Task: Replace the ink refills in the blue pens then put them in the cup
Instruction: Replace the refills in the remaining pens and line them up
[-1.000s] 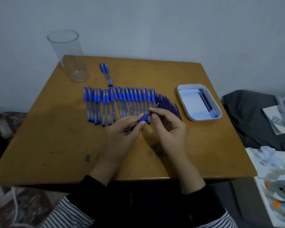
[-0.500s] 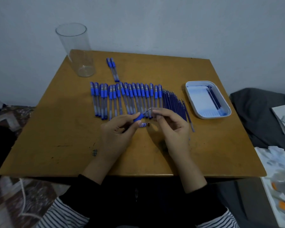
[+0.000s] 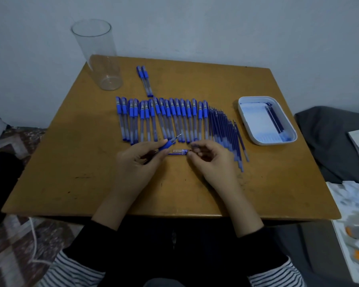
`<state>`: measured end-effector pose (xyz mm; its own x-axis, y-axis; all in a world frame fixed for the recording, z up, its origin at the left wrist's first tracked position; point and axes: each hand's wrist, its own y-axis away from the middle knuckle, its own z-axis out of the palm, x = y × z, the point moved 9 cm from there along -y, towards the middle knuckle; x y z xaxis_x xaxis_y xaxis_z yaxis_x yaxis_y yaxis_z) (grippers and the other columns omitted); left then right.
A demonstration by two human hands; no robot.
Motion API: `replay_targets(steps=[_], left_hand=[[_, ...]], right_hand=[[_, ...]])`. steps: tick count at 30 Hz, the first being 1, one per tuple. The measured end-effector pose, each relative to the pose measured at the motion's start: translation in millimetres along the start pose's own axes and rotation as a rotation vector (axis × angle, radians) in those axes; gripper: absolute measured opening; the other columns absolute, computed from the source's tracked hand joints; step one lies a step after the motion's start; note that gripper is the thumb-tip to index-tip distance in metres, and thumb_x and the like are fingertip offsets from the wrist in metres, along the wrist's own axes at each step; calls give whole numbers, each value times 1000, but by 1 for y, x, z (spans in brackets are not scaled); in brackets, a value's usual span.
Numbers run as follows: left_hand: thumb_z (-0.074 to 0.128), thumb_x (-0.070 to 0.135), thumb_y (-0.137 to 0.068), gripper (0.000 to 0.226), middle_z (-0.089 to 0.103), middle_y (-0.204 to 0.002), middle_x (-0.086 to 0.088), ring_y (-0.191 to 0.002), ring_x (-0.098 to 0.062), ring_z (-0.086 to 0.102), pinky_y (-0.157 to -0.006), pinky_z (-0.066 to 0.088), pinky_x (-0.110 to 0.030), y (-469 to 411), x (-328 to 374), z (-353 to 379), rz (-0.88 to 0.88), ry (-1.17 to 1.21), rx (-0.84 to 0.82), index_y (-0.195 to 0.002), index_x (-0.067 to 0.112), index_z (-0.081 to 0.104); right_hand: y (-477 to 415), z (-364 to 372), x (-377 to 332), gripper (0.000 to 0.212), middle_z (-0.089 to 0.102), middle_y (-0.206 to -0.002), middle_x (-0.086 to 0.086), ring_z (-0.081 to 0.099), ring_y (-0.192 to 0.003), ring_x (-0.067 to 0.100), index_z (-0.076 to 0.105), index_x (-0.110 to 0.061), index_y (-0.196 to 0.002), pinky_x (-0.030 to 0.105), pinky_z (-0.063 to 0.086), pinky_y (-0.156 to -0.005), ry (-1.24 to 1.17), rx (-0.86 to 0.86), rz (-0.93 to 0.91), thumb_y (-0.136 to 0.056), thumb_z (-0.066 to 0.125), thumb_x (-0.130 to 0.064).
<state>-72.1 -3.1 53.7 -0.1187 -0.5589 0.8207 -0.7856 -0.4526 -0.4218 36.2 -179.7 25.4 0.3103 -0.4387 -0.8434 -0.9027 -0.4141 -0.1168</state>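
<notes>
Left hand (image 3: 139, 160) pinches the pen (image 3: 167, 144); its cap (image 3: 179, 151) lies parallel to the table (image 3: 174, 193)'s near edge, at the fingertips of my right hand (image 3: 211, 158), grip unclear.

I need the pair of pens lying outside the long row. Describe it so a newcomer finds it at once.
On the table, start at the clear cup in the far left corner. Just right of it, behind the long row of pens, two capped blue pens lie side by side. Unlike the others, they sit alone, outside the row and nearer the wall.
</notes>
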Motion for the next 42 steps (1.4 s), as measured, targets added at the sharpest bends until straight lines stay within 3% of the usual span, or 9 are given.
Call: replay_targets(steps=[5, 10, 14, 18, 21, 33, 40, 42], left_hand=[[73, 30, -84, 31, 74, -102, 12, -92, 0, 69, -83, 52, -12, 1, -2, 2, -31, 32, -14, -113, 19, 75], [72, 32, -84, 32, 75, -103, 10, -95, -2, 69, -85, 55, -19, 1, -1, 3, -27, 16, -38, -114, 19, 74], [71, 32, -85, 32, 72, -102, 16, -95, 3, 68, -84, 53, -14, 1, 4, 3, 4, -12, -51, -116, 23, 71], [77, 20, -85, 30, 72, -102, 15, -95, 3, 68, -84, 51, -10, 1, 2, 4, 3, 2, -54, -114, 21, 73], [77, 19, -84, 29, 73, -102, 13, -95, 2, 68, -85, 52, -12, 2, 3, 4, 21, 17, -51, -113, 18, 74], [73, 27, -84, 29, 70, -102, 19, -93, 3, 69, -83, 51, -11, 2, 5, 4, 70, 50, -47, -112, 20, 73], [74, 27, -84, 28, 70, -102, 18, -93, 0, 69, -83, 54, -16, 2, 4, 6, 100, 36, -70, -112, 20, 73], [75, 24, -84, 27, 71, -102, 17, -92, 0, 69, -82, 53, -14, 2, 4, 6, 99, 50, -66, -111, 18, 74]], right_hand=[[-3, 1, -1, 26, 66, -94, -12, 60, -90, 0, 70, -22, -110, 13, 51, -81, 71, 7, 12, -85, 75, -21], [-3, 2, -4, 17, 65, -93, -16, 60, -90, -3, 71, -23, -104, 9, 48, -79, 95, 9, -13, -88, 71, -17], [-2, -3, 1, 15, 70, -89, -10, 64, -86, -1, 73, -19, -101, 9, 50, -75, -115, 9, 54, -86, 73, -15], [-4, -8, -9, 19, 75, -94, -3, 69, -89, 5, 73, -11, -104, 16, 53, -79, -426, -18, 60, -85, 72, -6], [-7, -11, -19, 20, 75, -97, -2, 70, -92, 7, 72, -9, -106, 18, 53, -80, -487, -37, 21, -86, 71, -3], [-19, 0, -43, 18, 75, -98, 2, 71, -95, 13, 72, -9, -105, 29, 56, -87, -337, -219, -107, -88, 69, -3], [-18, 9, -49, 10, 64, -80, -6, 60, -77, 7, 70, -18, -94, 23, 47, -70, 13, -310, -206, -95, 62, -25], [-17, 8, -50, 13, 67, -91, -5, 63, -86, 9, 69, -15, -104, 25, 52, -77, -106, -329, -193, -92, 66, -20]])
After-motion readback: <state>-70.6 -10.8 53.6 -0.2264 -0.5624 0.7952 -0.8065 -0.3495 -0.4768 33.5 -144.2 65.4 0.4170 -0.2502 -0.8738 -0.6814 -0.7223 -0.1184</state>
